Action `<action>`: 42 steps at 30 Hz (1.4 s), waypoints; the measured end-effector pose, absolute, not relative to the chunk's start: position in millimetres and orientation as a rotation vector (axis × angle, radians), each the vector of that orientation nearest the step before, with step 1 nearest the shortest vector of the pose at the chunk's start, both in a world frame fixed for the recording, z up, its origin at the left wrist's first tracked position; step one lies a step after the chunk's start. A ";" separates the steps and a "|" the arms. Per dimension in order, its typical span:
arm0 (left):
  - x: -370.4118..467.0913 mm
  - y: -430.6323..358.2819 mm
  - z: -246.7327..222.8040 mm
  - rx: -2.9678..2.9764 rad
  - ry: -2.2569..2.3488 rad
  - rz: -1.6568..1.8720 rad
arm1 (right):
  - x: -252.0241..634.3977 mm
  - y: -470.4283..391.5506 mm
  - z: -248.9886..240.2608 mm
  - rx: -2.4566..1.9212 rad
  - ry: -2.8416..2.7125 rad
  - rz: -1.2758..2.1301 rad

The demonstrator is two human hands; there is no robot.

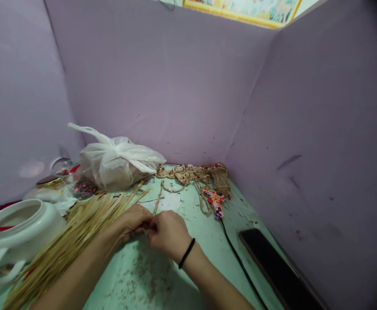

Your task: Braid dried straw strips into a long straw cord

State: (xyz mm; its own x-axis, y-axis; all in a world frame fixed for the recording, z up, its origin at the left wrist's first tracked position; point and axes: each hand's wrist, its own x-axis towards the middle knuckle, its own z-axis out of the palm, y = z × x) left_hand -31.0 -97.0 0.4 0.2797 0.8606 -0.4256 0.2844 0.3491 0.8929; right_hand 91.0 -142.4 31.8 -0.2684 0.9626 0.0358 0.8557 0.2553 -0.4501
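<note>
My left hand (135,221) and my right hand (169,232) meet near the middle of the green tabletop, both with fingers pinched together around a thin braided cord (159,199). The cord rises from between the fingertips toward the back of the table, where its far end bends to the right. A black band circles my right wrist. Long dry straw strips (88,219) lie in a bundle beneath and left of my left forearm. What sits exactly between the fingertips is hidden.
A tied white plastic bag (120,161) sits at the back left, a white ceramic pot (23,228) at the left. Behind are braided pieces (191,174); a patterned glue gun-like object (214,200) has a black cable. A dark flat object (272,262) lies right. Walls enclose the table.
</note>
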 end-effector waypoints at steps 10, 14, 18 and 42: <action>-35.1 -93.8 -2.1 1.143 1.175 0.514 | 103.9 -111.2 14.7 -1.448 -1.204 1.632; -34.6 -94.1 -5.5 1.162 1.157 0.536 | 92.9 -116.0 8.3 -1.413 -1.066 1.766; -34.1 -93.5 -10.4 1.205 1.117 0.529 | 94.1 -113.9 1.2 -1.447 -1.173 1.650; -38.6 -93.9 1.3 1.602 1.487 0.418 | 91.0 -109.9 -31.6 -1.496 -1.228 1.283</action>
State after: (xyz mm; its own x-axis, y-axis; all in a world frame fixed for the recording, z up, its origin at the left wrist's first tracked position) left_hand -38.6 -93.9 1.3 0.2251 0.9227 -0.3130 0.6248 0.1098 0.7730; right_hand 91.0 -109.9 -31.6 0.0162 0.9770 -0.2124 0.1694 -0.2120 -0.9625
